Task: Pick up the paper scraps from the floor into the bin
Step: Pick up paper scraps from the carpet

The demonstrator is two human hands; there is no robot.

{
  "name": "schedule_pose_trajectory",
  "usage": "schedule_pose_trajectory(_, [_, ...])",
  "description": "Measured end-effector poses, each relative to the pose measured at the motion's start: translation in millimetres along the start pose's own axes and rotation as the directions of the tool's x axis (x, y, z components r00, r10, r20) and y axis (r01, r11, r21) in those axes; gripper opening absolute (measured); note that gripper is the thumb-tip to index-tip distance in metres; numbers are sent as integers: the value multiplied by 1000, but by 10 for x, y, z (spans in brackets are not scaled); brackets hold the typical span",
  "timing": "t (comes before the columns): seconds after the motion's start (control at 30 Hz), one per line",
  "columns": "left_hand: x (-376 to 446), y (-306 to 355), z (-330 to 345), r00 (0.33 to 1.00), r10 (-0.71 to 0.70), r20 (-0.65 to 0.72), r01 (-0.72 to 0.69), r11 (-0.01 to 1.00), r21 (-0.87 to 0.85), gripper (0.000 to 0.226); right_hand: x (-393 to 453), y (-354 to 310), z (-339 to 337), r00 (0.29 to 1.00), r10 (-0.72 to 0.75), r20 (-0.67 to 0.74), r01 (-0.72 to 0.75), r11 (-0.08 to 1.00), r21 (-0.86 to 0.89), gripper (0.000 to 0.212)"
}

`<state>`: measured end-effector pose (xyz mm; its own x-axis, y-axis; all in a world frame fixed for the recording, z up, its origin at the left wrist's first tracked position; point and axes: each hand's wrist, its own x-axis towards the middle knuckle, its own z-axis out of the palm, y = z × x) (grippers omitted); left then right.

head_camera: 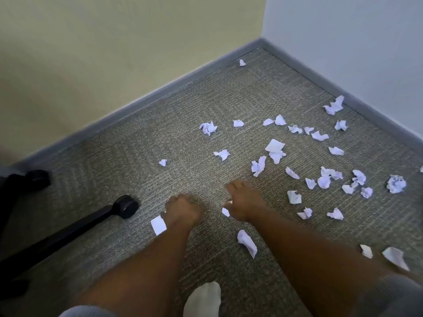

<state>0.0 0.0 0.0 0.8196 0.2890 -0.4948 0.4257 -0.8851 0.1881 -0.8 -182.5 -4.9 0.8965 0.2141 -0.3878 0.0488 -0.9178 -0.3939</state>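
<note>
- Both your arms reach down and forward over the grey carpet (142,138), near the corner where the yellow wall (103,53) meets the pale blue wall (354,42).
- Your left hand (182,210) is low over the carpet with its fingers curled under; a flat white slip (158,224) shows at the hand's left edge, touching it, but whether the fingers actually pinch it is hidden by the hand itself.
- Your right hand (243,202) is just to the right of the left, fingers bent downward; a small white scrap (226,212) shows at its left edge by the thumb, and you cannot tell from this blurred view whether it is gripped or lying on the floor.
- The paper scraps (297,156) lie scattered on the carpet, mostly ahead and to the right of your hands, spreading toward the blue wall's skirting.
- One crumpled ball (207,128) sits ahead of your hands, another larger ball (396,184) far right, and a lone piece (242,62) lies deep in the corner.
- A long crumpled scrap (246,243) lies between your forearms.
- A black chair base (68,236) with a caster (127,206) stands to the left, well apart from the scraps.
- A white sock (202,300) shows at the bottom edge.
</note>
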Motion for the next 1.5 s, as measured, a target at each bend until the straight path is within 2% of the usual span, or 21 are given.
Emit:
schedule_pose_trajectory(0.17, [118,-127,214,990,-140,15,141,985,-101,68,65,14,254,980,-53,190,81,987,-142,68])
schedule_pose_trajectory(0.33, [280,-137,306,979,-206,-4,196,934,-298,68,102,22,460,946,-75,315,159,955,-252,87])
schedule_pose_trajectory(0.4, [288,-199,312,973,-229,-2,218,930,-296,72,90,16,524,945,-85,316,179,942,-283,91])
schedule_pose_trajectory(0.53, [348,-497,381,975,-219,-32,211,964,-163,80,48,25,505,944,-126,303,228,916,-329,92])
schedule_pose_trajectory(0.63, [350,-663,443,979,-204,-16,197,960,-201,73,-16,83,501,943,-156,293,260,898,-356,95])
schedule_pose_trajectory(0.73, [365,-712,411,981,-193,-9,188,963,-193,79,-125,145,497,941,-161,298,273,883,-382,97])
schedule_pose_trajectory(0.8, [396,-710,366,977,-214,0,211,963,-169,79,-179,166,485,937,-148,315,275,870,-409,94])
schedule_pose_trajectory(0.93, [539,-792,333,976,-216,-27,209,965,-161,61,-198,209,532,944,-114,311,231,900,-371,78])
schedule_pose_trajectory(1.07, [682,-840,380,982,-175,67,182,975,-126,71,-213,244,562,950,-75,302,176,929,-325,56])
schedule_pose_trajectory(1.13, [744,-770,370,980,-192,46,196,971,-134,58,-215,252,564,959,-43,282,135,938,-319,45])
schedule_pose_trajectory(1.2, [808,-631,334,985,-172,28,174,969,-177,45,-225,264,561,968,-6,250,83,950,-300,37])
schedule_pose_trajectory(1.37, [1018,-355,204,973,-225,45,219,852,-476,60,-217,305,542,986,59,156,-21,973,-231,32])
schedule_pose_trajectory(1.5, [1200,-296,99,978,-205,-24,155,808,-569,48,-224,364,521,991,122,53,-115,986,-122,25])
